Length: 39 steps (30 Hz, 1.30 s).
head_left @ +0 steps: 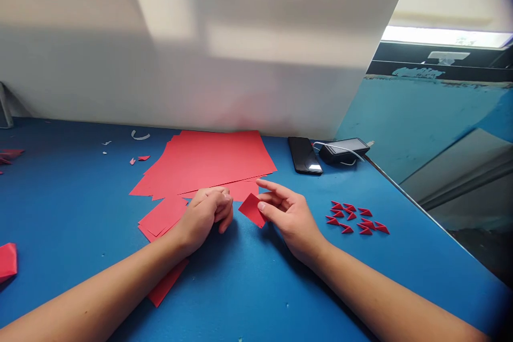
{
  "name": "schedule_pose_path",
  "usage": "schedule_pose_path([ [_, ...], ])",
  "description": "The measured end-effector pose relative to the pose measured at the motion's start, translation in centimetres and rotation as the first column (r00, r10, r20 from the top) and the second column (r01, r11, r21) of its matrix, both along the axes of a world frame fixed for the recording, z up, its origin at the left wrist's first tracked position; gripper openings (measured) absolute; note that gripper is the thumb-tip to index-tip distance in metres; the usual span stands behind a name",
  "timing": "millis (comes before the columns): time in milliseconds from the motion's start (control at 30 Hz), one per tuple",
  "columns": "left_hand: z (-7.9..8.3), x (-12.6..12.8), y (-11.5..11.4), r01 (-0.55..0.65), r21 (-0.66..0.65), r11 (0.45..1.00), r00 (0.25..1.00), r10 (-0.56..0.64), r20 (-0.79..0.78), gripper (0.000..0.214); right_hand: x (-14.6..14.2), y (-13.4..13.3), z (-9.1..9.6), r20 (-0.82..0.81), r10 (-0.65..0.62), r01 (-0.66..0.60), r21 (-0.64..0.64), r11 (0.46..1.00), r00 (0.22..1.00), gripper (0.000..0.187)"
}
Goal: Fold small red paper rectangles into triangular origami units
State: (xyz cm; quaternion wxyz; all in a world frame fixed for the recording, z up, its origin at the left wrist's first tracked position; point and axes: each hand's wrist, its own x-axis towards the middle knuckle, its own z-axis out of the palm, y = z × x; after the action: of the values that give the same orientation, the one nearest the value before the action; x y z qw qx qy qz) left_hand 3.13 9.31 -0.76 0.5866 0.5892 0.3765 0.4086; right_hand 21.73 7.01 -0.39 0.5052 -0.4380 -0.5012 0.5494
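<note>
A: Where is the small red square (249,209) just now?

B: In the right hand (295,224) — pinched at its right side between the thumb and the fingers behind, while the index finger stretches out above, apart from the paper. It is held at a slant, one corner pointing toward the left fingers

A: And the left hand (203,216), what are its fingers doing?

B: They curl inward, thumb close to the index finger; whether they press on anything I cannot tell. A gap separates them from the square

A: What lies past the fingertips?

B: Large red sheets (212,160), stacked unevenly on the blue table (248,299), just beyond the fingers of both hands. Farther off stands a white board (248,53)

A: And to the left of the left fingers?

B: Smaller red pieces (162,218) near them, partly hidden by the wrist, with a red strip (167,282) showing below the forearm. Well apart, farther out, lie tiny red scraps (143,158) and a curled white scrap (140,138)

A: Right of the right fingers?

B: A loose group of folded red pieces (351,216), well apart from them. Beyond — a black phone (303,155) and, just beside it, a dark device (350,144) with a white cable (329,144)
</note>
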Motion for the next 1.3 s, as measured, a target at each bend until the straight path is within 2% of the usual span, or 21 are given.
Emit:
schedule_pose_path([
  [100, 0.0, 0.2, -0.1, 0.060, -0.054, 0.997, 0.996, -0.056, 0.073, 0.012, 0.0, -0.1, 0.0, 0.034, 0.026, -0.027, 0.012, 1.000, 0.999, 0.045],
  [267, 0.6, 0.7, -0.3, 0.066, 0.026, 0.997, 0.988, -0.062, -0.139, 0.017, -0.2, -0.1, -0.4, 0.063, 0.069, -0.075, 0.089, 0.993, 0.996, 0.039],
  [367, 0.7, 0.7, -0.3, 0.019, 0.022, 1.000, 0.995, -0.017, -0.103, 0.016, -0.3, -0.1, -0.5, 0.116, 0.011, -0.026, 0.132, 0.991, 0.993, 0.033],
  [500, 0.8, 0.7, -0.2, -0.008, -0.022, 1.000, 1.000, 0.007, -0.028, 0.018, -0.3, -0.1, -0.4, 0.154, 0.046, -0.056, 0.063, 0.996, 0.987, 0.021],
  [567, 0.8, 0.7, -0.2, 0.011, -0.044, 0.999, 1.000, -0.011, -0.013, 0.019, -0.3, -0.1, -0.2, 0.149, 0.049, -0.056, 0.044, 0.997, 0.988, 0.020],
  [733, 0.8, 0.6, -0.1, 0.054, -0.094, 0.994, 0.999, -0.054, 0.004, 0.018, -0.3, -0.1, -0.1, 0.141, -0.052, 0.038, 0.102, 0.994, 0.989, 0.018],
  [867, 1.1, 0.6, -0.1, 0.038, -0.102, 0.994, 0.999, -0.037, 0.012, 0.019, -0.1, -0.2, -0.1, 0.149, -0.023, 0.001, 0.141, 0.990, 0.989, 0.021],
  [1067, 0.9, 0.7, -0.1, 0.007, -0.114, 0.993, 1.000, -0.007, -0.006, 0.022, -0.3, -0.2, 0.2, 0.125, 0.002, -0.012, 0.081, 0.997, 0.992, 0.019],
  [1300, 0.8, 0.5, 0.0, 0.017, -0.044, 0.999, 0.995, -0.021, -0.094, 0.020, -0.3, -0.1, 0.3, 0.118, 0.003, -0.011, 0.067, 0.998, 0.993, 0.020],
])
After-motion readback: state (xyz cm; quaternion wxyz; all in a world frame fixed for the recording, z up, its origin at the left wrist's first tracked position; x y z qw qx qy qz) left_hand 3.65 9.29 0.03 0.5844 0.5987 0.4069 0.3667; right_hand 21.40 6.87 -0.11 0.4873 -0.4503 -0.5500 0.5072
